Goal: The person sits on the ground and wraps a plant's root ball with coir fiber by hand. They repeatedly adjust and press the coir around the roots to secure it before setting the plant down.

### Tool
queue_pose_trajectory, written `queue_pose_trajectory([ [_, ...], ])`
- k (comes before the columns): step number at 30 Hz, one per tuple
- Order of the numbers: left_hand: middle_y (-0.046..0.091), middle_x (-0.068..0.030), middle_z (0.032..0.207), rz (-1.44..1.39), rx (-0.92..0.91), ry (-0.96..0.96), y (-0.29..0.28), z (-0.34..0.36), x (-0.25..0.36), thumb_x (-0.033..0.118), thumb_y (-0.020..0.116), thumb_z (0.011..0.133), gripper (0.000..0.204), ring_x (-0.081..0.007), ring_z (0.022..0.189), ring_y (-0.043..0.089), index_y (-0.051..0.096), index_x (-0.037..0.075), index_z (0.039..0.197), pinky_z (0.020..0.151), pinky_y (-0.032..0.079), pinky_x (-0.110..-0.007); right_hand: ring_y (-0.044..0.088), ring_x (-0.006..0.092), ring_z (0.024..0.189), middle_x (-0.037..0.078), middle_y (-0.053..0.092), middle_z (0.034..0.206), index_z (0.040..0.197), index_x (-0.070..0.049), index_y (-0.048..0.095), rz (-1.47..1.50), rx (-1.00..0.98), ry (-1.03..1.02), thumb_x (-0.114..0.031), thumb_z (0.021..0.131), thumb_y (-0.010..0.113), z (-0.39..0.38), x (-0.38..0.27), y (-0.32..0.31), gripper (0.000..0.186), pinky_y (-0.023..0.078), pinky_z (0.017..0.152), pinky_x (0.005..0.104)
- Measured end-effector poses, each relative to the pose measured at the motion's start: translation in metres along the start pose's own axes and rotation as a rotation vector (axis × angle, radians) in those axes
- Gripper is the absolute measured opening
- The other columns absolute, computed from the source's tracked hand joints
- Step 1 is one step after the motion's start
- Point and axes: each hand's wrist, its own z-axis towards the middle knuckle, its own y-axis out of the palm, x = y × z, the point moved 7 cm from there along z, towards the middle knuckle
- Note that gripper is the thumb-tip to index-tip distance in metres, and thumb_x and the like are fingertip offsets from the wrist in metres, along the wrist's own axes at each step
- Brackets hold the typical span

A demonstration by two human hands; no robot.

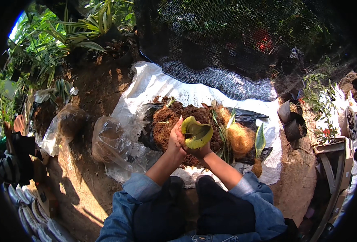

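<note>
A cup-shaped, curled plant leaf (204,142), green in the middle with a broad yellow-green edge, is held between my two hands. My left hand (177,137) wraps its left side, fingers pointing up. My right hand (202,151) grips it from below right, its fingers mostly hidden. Whatever is under the leaf cannot be seen. Beneath lies a heap of reddish-brown coir (165,124). To the right sits a golden fibre ball (242,140), with a yellow-edged snake plant leaf (260,142) rising from a smaller fibre ball (257,167).
Black plastic (249,116) lies on a white sack sheet (146,82) over bare soil. Clear plastic bags (108,139) with brown fibre stand left. Dark shade netting (210,48) hangs ahead. A black pot (294,128) and a wooden frame (329,161) are right.
</note>
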Motion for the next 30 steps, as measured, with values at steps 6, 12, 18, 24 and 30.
queue_pose_trajectory([
  [6,0.065,-0.0108,0.115,0.130,0.098,-0.094,0.011,-0.001,-0.008,0.037,0.049,0.098,0.039,-0.0243,0.102,0.064,0.060,0.005,0.117,0.090,0.052,-0.039,0.061,0.0346,0.094,0.016,0.065,0.099,0.100,0.001,0.064,-0.083,-0.085,-0.050,-0.022,0.080,0.073,0.006,0.001,-0.020,0.032,0.047,0.086,0.0427],
  [12,0.065,-0.0074,0.116,0.108,-0.003,-0.053,0.019,0.002,-0.003,0.034,0.047,0.098,0.034,-0.0215,0.100,0.065,0.060,0.008,0.116,0.085,0.054,-0.036,0.052,0.0378,0.111,0.020,0.059,0.115,0.106,0.001,0.063,-0.036,-0.070,0.045,-0.027,0.080,0.072,0.017,-0.005,-0.025,0.040,0.038,0.099,0.0475],
  [18,0.063,-0.0151,0.113,0.058,-0.019,-0.042,0.030,0.009,0.002,0.028,0.037,0.101,0.036,-0.0281,0.098,0.065,0.053,0.004,0.123,0.088,0.056,-0.042,0.039,0.0356,0.128,0.016,0.043,0.136,0.130,-0.012,0.052,-0.266,-0.348,-0.040,-0.052,0.069,0.079,0.035,-0.038,-0.032,0.078,0.030,0.108,0.0504],
  [24,0.065,-0.0168,0.096,0.108,0.078,-0.183,0.025,-0.005,0.015,0.035,0.032,0.100,0.043,-0.0326,0.089,0.066,0.056,0.004,0.116,0.080,0.056,-0.052,0.052,0.0242,0.123,0.011,0.057,0.130,0.129,-0.010,0.055,0.240,-0.429,0.315,-0.028,0.078,0.079,0.022,0.025,-0.111,0.060,0.040,0.105,0.0409],
  [30,0.066,-0.0150,0.097,0.079,0.050,-0.116,0.027,-0.009,0.031,0.035,0.042,0.095,0.038,-0.0336,0.094,0.064,0.062,0.004,0.104,0.084,0.053,-0.054,0.051,0.0262,0.123,0.017,0.050,0.136,0.133,-0.014,0.052,-0.545,-0.159,1.012,-0.043,0.075,0.078,-0.097,0.181,-0.218,0.070,0.042,0.101,0.0443],
])
